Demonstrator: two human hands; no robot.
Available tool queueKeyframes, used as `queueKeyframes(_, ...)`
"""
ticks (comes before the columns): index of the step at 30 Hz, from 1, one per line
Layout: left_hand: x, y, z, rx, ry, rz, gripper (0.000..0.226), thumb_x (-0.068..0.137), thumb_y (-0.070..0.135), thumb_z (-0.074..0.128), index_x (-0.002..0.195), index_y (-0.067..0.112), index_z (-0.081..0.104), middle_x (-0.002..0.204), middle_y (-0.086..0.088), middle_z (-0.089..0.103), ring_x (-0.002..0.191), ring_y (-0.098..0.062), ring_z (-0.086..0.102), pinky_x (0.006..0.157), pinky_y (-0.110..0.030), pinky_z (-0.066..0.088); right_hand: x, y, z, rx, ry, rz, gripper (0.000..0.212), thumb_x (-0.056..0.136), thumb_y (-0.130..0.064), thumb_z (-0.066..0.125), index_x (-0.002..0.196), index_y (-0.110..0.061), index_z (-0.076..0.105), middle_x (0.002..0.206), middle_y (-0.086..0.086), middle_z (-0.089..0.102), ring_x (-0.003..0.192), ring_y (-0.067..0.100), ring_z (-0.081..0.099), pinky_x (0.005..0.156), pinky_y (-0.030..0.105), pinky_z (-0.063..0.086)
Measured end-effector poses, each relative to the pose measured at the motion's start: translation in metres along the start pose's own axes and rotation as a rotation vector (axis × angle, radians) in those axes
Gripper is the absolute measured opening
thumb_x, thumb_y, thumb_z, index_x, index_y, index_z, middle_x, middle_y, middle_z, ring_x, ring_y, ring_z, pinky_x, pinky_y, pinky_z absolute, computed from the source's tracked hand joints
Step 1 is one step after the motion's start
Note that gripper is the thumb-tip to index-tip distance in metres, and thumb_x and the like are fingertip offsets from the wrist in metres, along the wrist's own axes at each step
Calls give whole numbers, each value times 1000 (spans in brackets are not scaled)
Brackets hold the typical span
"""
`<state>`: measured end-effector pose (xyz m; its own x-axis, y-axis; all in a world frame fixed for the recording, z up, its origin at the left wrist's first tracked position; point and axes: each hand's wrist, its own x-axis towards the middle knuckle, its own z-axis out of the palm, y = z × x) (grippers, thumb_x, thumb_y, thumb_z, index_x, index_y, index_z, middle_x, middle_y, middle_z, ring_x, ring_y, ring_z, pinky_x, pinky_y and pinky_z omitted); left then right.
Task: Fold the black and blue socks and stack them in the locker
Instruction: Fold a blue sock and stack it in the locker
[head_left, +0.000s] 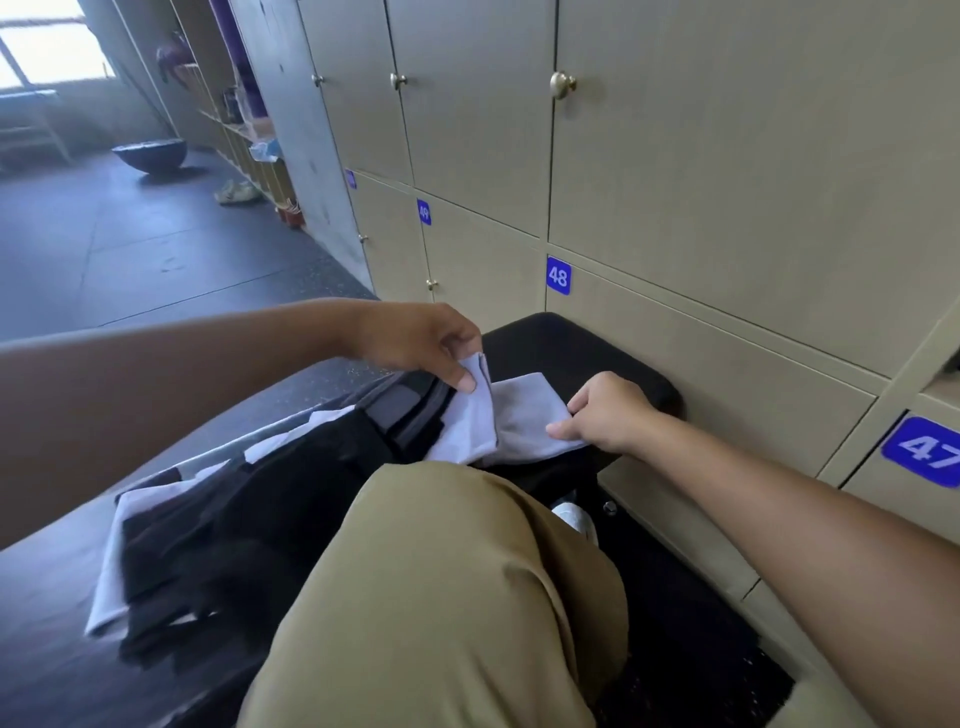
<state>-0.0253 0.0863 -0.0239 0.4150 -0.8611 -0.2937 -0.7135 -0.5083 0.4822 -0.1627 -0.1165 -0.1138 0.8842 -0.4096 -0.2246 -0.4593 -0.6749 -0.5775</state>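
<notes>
The left hand (415, 340) pinches the upper edge of a pale blue sock (511, 426) between thumb and curled fingers, lifting that edge off the bench. The right hand (605, 413) grips the sock's other end, thumb stretched along the fabric and fingers curled over its far edge, so the sock spans between the 2 hands. It lies on the far end of a black padded bench (582, 345), just past the person's knee in tan trousers (441, 597). To the left of the knee, nearer the camera, a loose pile of socks (223, 525) covers the bench, mostly black with pale blue pieces showing at its left and far edges; how many there are cannot be told. A white shoe (574, 517) shows under the bench, right of the knee. Beige lockers (701, 182) with round knobs fill the wall on the far and right side; blue labels read 49 (424, 212), 48 (558, 276) and 47 (927, 450). Dark floor (130, 249) stretches away at far left.
</notes>
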Motion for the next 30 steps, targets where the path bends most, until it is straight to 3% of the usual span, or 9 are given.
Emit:
queueKeyframes(2, -2, -2, -3, -26, 12, 8, 32, 90, 26, 77, 81, 13, 49, 71, -1, 41, 67, -18, 38, 68, -35, 34, 4, 0, 0, 1, -24, 12, 49, 83, -26, 80, 59, -19, 38, 59, -5, 34, 54, 11, 31, 49, 24, 24)
queueKeyframes(5, -3, 1, -8, -23, 80, 22, 24, 92, 23, 76, 93, 5, 60, 72, -5, 57, 67, -14, 52, 70, -35, 44, 7, 5, -5, 28, -14, 35, 45, 86, -21, 78, 56, -17, 43, 57, -4, 41, 56, 12, 38, 51, 24, 28)
queueKeyframes(7, -3, 5, -13, -16, 143, 30, 26, 92, 24, 76, 96, 4, 62, 75, -8, 60, 67, -11, 52, 69, -32, 44, 8, 11, -12, 111, 39, 37, 31, 87, -20, 76, 65, -14, 55, 66, -2, 53, 67, 16, 50, 58, 25, 36)
queueKeyframes(10, -1, 10, -20, -58, 223, 36, 23, 92, 22, 75, 86, 10, 57, 58, 13, 52, 53, -5, 42, 55, -20, 35, 7, 20, -25, 281, 177, 43, 14, 89, -21, 75, 82, -12, 65, 86, 4, 67, 80, 21, 59, 72, 30, 44)
queueKeyframes(14, 4, 19, -27, -135, 349, 70, 18, 94, 15, 73, 84, 16, 58, 55, 18, 57, 46, 2, 44, 47, -10, 33, 4, 30, -45, 400, 305, 18, 13, 94, -22, 69, 97, -10, 65, 95, 5, 69, 86, 23, 62, 71, 30, 46)
queueKeyframes(17, 9, 25, -33, -164, 455, 93, 19, 92, 18, 75, 85, 15, 58, 59, 14, 57, 51, -1, 43, 54, -15, 35, -1, 34, -57, 494, 356, -19, 9, 95, -21, 67, 96, -13, 62, 99, 6, 71, 92, 26, 67, 86, 40, 55)
queueKeyframes(20, 12, 34, -39, -212, 559, 109, 23, 90, 23, 77, 83, 20, 56, 71, 8, 59, 66, -10, 49, 71, -27, 41, -12, 39, -69, 511, 394, -60, 10, 96, -23, 66, 98, -14, 62, 101, 5, 72, 99, 28, 69, 95, 47, 55)
queueKeyframes(26, 14, 61, -53, -199, 720, 141, 17, 92, 29, 75, 94, 17, 63, 93, -5, 72, 81, -17, 61, 82, -42, 53, -38, 48, -91, 526, 438, -127, 8, 97, -22, 65, 93, -21, 58, 102, 3, 73, 100, 24, 70, 94, 43, 55)
queueKeyframes(30, 14, 77, -57, -214, 800, 166, 21, 92, 30, 75, 98, 13, 62, 95, -4, 73, 82, -20, 62, 83, -47, 55, -61, 52, -108, 621, 446, -143, 5, 99, -18, 63, 100, -15, 59, 106, 7, 74, 97, 20, 71, 88, 39, 59)
